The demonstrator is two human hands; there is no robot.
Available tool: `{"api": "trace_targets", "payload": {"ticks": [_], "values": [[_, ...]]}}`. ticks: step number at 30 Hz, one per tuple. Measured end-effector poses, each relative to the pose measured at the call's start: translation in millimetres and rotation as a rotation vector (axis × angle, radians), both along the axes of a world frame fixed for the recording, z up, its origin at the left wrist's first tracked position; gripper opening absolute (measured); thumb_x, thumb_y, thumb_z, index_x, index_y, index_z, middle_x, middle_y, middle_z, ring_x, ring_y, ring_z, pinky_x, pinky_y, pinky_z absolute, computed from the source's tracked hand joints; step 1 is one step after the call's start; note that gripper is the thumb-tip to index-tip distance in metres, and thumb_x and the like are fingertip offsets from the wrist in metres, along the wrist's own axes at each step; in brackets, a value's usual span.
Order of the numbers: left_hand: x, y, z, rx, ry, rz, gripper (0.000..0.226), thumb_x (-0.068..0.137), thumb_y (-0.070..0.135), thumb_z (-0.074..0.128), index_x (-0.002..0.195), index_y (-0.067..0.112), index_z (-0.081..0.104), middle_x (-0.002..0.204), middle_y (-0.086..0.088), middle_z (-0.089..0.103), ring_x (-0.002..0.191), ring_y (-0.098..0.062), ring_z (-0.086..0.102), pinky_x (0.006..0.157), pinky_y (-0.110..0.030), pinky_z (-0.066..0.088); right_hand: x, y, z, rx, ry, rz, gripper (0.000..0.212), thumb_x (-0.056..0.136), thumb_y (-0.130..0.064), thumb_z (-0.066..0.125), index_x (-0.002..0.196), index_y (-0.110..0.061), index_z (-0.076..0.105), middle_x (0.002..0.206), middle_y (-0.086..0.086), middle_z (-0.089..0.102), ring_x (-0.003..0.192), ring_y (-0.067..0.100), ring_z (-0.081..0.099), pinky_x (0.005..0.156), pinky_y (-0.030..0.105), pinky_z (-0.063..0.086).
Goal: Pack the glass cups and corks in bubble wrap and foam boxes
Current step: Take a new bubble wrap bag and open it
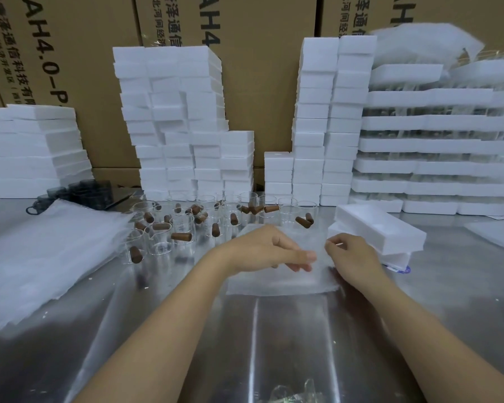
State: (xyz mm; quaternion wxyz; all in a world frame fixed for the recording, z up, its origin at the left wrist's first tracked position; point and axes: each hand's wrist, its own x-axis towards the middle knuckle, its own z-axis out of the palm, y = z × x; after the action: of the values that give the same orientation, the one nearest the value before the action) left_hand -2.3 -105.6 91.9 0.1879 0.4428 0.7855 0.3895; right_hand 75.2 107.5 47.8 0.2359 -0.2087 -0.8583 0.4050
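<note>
On clear bubble-wrap sheet (274, 282): left hand (262, 248) flat, fingers straight; right hand (352, 254) pinching its right edge. Behind it: clear glass cups (160, 242), brown cylindrical corks (181, 236).

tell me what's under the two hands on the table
A sheet of bubble wrap lies flat on the metal table beneath the left hand and right hand. The hands cover its middle, so anything lying on it there cannot be seen.
</note>
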Motion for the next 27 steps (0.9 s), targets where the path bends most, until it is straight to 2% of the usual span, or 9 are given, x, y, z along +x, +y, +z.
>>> {"api": "trace_targets", "payload": {"ticks": [2, 5, 6, 9, 11, 16, 20, 24, 27], "values": [[-2, 1, -5, -0.049, 0.066, 0.109, 0.044, 0.094, 0.071, 0.065, 0.104, 0.034, 0.085, 0.116, 0.020, 0.078, 0.114, 0.001, 0.069, 0.101, -0.033, 0.051, 2, -1, 2, -0.075, 0.017, 0.013, 0.020, 0.102, -0.031, 0.060, 0.102, -0.016, 0.073, 0.086, 0.000, 0.077, 0.082, 0.021, 0.072, 0.076, 0.031, 0.052], [-6, 0, -12, -0.273, 0.463, 0.301, 0.046, 0.092, 0.075, 0.061, 0.120, 0.040, 0.075, 0.144, 0.013, 0.064, 0.134, -0.013, 0.058, 0.111, -0.045, 0.046, 3, -3, 1, -0.169, 0.050, 0.038, 0.025, 0.101, -0.041, 0.064, 0.103, -0.017, 0.072, 0.080, 0.003, 0.077, 0.068, 0.021, 0.070, 0.067, 0.029, 0.053], [-6, -1, -14, -0.331, 0.505, 0.317, 0.048, 0.092, 0.075, 0.061, 0.124, 0.041, 0.071, 0.147, 0.011, 0.061, 0.135, -0.016, 0.056, 0.113, -0.047, 0.045, 2, -4, 2, -0.207, 0.065, 0.047, 0.027, 0.099, -0.044, 0.066, 0.103, -0.018, 0.071, 0.079, 0.003, 0.078, 0.064, 0.018, 0.068, 0.063, 0.028, 0.054], [-7, -4, -16, -0.319, 0.384, 0.317, 0.052, 0.091, 0.077, 0.061, 0.129, 0.042, 0.069, 0.144, 0.012, 0.062, 0.131, -0.015, 0.058, 0.112, -0.047, 0.047, 0, -4, 3, -0.249, 0.071, 0.069, 0.029, 0.091, -0.049, 0.076, 0.108, -0.027, 0.066, 0.078, -0.001, 0.079, 0.062, 0.013, 0.067, 0.059, 0.026, 0.050], [-6, -4, -14, -0.316, 0.402, 0.324, 0.054, 0.091, 0.077, 0.060, 0.132, 0.042, 0.066, 0.142, 0.012, 0.062, 0.129, -0.015, 0.059, 0.111, -0.047, 0.048, 0, -3, 3, -0.236, 0.044, 0.082, 0.030, 0.088, -0.042, 0.081, 0.110, -0.029, 0.064, 0.077, -0.002, 0.079, 0.061, 0.014, 0.065, 0.059, 0.026, 0.048], [-4, -6, -12, -0.477, 0.529, 0.416, 0.064, 0.092, 0.063, 0.069, 0.150, 0.040, 0.052, 0.156, 0.007, 0.054, 0.140, -0.022, 0.053, 0.109, -0.047, 0.048, 1, -2, 0, -0.195, -0.024, 0.113, 0.005, 0.092, -0.017, 0.075, 0.097, -0.017, 0.075, 0.077, 0.002, 0.075, 0.063, 0.016, 0.062, 0.066, 0.029, 0.053], [-8, -7, -14, -0.521, 0.434, 0.534, 0.063, 0.097, 0.053, 0.067, 0.154, 0.037, 0.048, 0.158, 0.005, 0.052, 0.144, -0.025, 0.049, 0.115, -0.048, 0.045, 1, -2, 3, -0.206, 0.010, 0.119, 0.012, 0.096, -0.018, 0.068, 0.088, -0.012, 0.076, 0.074, -0.001, 0.073, 0.054, 0.001, 0.062, 0.063, 0.025, 0.047], [-9, -6, -17, -0.504, 0.444, 0.636, 0.047, 0.101, 0.025, 0.063, 0.147, 0.033, 0.055, 0.138, 0.002, 0.065, 0.127, -0.025, 0.062, 0.107, -0.043, 0.050, 2, -3, 7, -0.217, 0.007, 0.138, 0.013, 0.095, -0.016, 0.064, 0.089, -0.009, 0.073, 0.070, -0.003, 0.073, 0.054, 0.000, 0.064, 0.064, 0.027, 0.048], [-11, -2, -19, -0.493, 0.514, 0.684, 0.038, 0.097, 0.006, 0.055, 0.126, 0.024, 0.070, 0.125, 0.000, 0.073, 0.114, -0.025, 0.069, 0.099, -0.042, 0.056, 5, -4, 11, -0.236, 0.003, 0.170, 0.015, 0.094, -0.014, 0.060, 0.086, -0.007, 0.070, 0.070, -0.002, 0.074, 0.060, 0.010, 0.067, 0.064, 0.030, 0.047]]}}
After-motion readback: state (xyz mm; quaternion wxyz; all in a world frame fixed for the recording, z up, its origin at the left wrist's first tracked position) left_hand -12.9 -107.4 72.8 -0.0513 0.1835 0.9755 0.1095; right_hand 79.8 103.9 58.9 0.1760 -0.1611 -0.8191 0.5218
